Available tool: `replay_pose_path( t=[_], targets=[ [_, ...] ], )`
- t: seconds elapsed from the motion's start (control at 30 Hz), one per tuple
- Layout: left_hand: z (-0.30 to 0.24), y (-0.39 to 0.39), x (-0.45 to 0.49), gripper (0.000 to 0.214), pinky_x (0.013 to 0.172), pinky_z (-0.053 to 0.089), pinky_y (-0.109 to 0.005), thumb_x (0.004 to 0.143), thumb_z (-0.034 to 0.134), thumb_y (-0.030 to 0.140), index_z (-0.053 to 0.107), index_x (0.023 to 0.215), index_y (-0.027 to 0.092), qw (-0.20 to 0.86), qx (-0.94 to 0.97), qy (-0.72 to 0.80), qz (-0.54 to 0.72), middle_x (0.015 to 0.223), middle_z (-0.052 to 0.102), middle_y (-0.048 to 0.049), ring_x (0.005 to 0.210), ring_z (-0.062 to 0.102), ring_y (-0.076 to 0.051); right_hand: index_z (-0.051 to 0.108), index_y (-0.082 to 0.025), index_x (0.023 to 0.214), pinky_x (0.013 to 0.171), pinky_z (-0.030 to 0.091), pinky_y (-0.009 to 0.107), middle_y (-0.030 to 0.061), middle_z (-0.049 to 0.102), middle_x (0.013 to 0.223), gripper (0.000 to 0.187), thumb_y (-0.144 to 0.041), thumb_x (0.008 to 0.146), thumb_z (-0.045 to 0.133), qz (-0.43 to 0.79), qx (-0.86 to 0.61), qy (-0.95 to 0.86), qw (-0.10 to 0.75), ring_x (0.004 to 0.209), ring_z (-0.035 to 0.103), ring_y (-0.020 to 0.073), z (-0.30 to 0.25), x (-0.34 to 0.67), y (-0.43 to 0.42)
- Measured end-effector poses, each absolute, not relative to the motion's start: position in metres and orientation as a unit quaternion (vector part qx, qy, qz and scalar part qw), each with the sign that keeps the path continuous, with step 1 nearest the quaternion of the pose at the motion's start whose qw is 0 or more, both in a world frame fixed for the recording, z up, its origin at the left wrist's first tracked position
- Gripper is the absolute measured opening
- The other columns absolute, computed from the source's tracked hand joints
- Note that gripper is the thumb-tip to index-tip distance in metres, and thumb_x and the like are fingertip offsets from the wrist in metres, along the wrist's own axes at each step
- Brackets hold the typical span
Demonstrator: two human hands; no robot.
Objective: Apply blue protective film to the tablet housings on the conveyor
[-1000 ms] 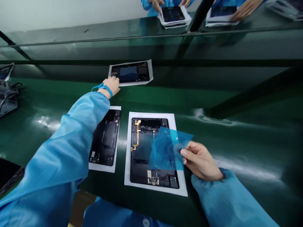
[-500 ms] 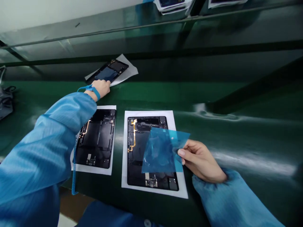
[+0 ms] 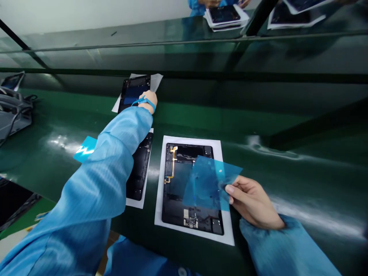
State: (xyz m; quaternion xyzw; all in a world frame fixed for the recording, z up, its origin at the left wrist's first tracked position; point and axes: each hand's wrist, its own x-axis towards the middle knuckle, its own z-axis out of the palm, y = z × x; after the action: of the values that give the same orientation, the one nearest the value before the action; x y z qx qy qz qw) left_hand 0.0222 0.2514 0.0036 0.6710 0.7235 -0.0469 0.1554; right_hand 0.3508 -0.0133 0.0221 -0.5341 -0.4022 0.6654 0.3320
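Note:
My right hand [image 3: 254, 203] pinches the lower right corner of a clear blue film sheet [image 3: 205, 182], thumb on top. The film hangs over an opened tablet [image 3: 178, 207] with exposed circuit boards and a gold ribbon cable, lying on white paper [image 3: 159, 214]. My left hand [image 3: 148, 100], a blue strap round its wrist, is stretched forward and closed at the lower right edge of another opened tablet [image 3: 135, 85]; its fingertips are hidden. Loose white paper [image 3: 156, 81] lies under that one. A third opened tablet [image 3: 139, 168] on paper is half covered by my left sleeve.
A second blue film piece [image 3: 85, 148] lies left of my sleeve. A grey device with cables [image 3: 14, 111] stands at the far left. On the raised shelf, tablets and paper are stacked [image 3: 225, 19], with another person's hands [image 3: 211, 3] behind. A dark brace [image 3: 319, 122] slants at the right.
The far tablet has turned more upright on its paper, with my left hand at its edge. My right hand still holds the film. The view has shifted, revealing the second film piece.

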Motion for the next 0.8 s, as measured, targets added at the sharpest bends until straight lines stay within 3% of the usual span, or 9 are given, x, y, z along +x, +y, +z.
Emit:
replay_pose_path(
  t=[0.23,0.3,0.4,0.47,0.53,0.8],
  targets=[
    [0.053,0.201,-0.007,0.033,0.105,0.053,-0.046,0.107,0.05,0.03,0.057,0.127,0.006,0.046,0.624,0.78,0.019,0.113,0.069,-0.0089,0.113,0.065,-0.02,0.065,-0.018,0.062,0.048,0.042,0.025,0.0002,0.059,0.048,0.047,-0.056,0.064,0.091,0.619,-0.586,-0.431,0.295,0.045,0.051,0.01,0.03,0.349,-0.017],
    [0.062,0.154,-0.013,0.024,0.101,0.053,-0.035,0.101,0.059,0.032,0.064,0.113,0.012,0.062,0.662,0.746,0.028,0.096,0.07,-0.0005,0.099,0.066,-0.014,0.066,-0.018,0.064,0.048,0.044,0.025,-0.0003,0.06,0.049,0.046,-0.054,0.061,0.094,0.615,-0.603,-0.417,0.29,0.046,0.052,0.0099,0.035,0.348,-0.019],
    [0.06,0.068,-0.01,0.009,0.073,0.052,-0.024,0.092,0.067,0.022,0.068,0.096,0.014,0.148,0.783,0.582,0.163,0.069,0.062,0.0042,0.063,0.057,-0.008,0.067,-0.017,0.065,0.049,0.045,0.023,-0.0009,0.062,0.051,0.045,-0.047,0.054,0.098,0.62,-0.625,-0.382,0.281,0.046,0.054,0.0088,0.043,0.348,-0.022],
    [0.05,0.016,-0.002,0.008,0.061,0.047,-0.022,0.094,0.065,0.022,0.067,0.097,0.015,0.237,0.833,0.458,0.201,0.068,0.062,0.0035,0.058,0.056,-0.008,0.068,-0.016,0.066,0.048,0.045,0.021,-0.0008,0.063,0.051,0.045,-0.042,0.049,0.101,0.619,-0.637,-0.371,0.27,0.046,0.055,0.0085,0.046,0.348,-0.022],
    [0.036,-0.022,0.007,0.011,0.06,0.048,-0.022,0.098,0.059,0.022,0.067,0.102,0.016,0.27,0.859,0.381,0.211,0.076,0.065,0.0001,0.063,0.06,-0.01,0.07,-0.016,0.066,0.046,0.046,0.021,0.0,0.064,0.052,0.044,-0.04,0.047,0.101,0.612,-0.648,-0.374,0.256,0.045,0.056,0.0087,0.047,0.346,-0.022],
    [-0.007,-0.046,0.021,0.013,0.074,0.058,-0.029,0.102,0.056,0.021,0.067,0.103,0.015,0.198,0.901,0.293,0.251,0.091,0.072,-0.0057,0.081,0.067,-0.016,0.072,-0.016,0.063,0.045,0.051,0.021,0.0018,0.065,0.05,0.043,-0.04,0.044,0.101,0.563,-0.672,-0.413,0.247,0.044,0.058,0.01,0.044,0.333,-0.017]
  ],
)
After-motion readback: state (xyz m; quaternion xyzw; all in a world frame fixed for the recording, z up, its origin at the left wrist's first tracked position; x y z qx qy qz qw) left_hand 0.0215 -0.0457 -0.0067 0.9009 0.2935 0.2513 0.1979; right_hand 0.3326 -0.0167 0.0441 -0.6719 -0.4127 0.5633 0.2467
